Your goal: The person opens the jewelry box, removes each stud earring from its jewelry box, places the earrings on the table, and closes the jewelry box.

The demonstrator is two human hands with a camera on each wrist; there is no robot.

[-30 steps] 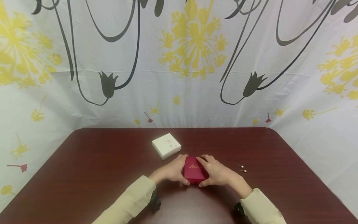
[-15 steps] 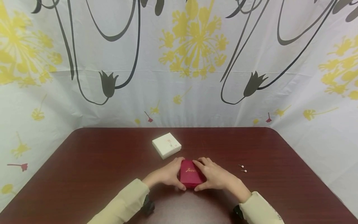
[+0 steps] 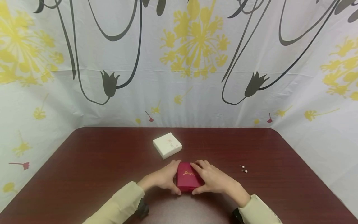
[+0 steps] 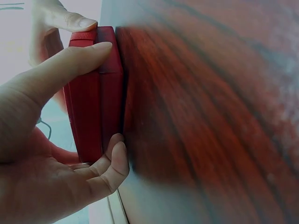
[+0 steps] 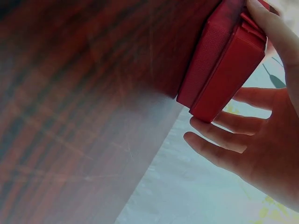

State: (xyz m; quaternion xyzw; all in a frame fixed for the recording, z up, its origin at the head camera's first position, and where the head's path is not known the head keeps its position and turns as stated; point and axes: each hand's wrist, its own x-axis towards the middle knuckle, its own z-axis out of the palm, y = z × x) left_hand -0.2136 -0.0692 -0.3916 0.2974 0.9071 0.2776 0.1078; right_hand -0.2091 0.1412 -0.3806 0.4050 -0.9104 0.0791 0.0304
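Note:
A red jewelry box (image 3: pixel 186 183) with gold lettering on its lid sits closed on the dark wooden table, between both hands. My left hand (image 3: pixel 164 178) grips its left side, thumb on the near face and fingers bent around the far edge, as the left wrist view shows. From the right, my right hand (image 3: pixel 214 179) holds the same box, its thumb at the near corner and index finger over the lid. In the right wrist view the box's side (image 5: pixel 229 70) shows a seam between lid and base, with several fingers spread behind it.
A white square box (image 3: pixel 167 145) with a flower print lies behind the red one, slightly left. Two pearl-headed earrings (image 3: pixel 243 167) rest on the table (image 3: pixel 112 152) to the right. A patterned white curtain (image 3: pixel 195 102) hangs behind the table.
Both hands have drawn the red jewelry box toward the person and slightly left. The white box and the earrings stay where they were on the table.

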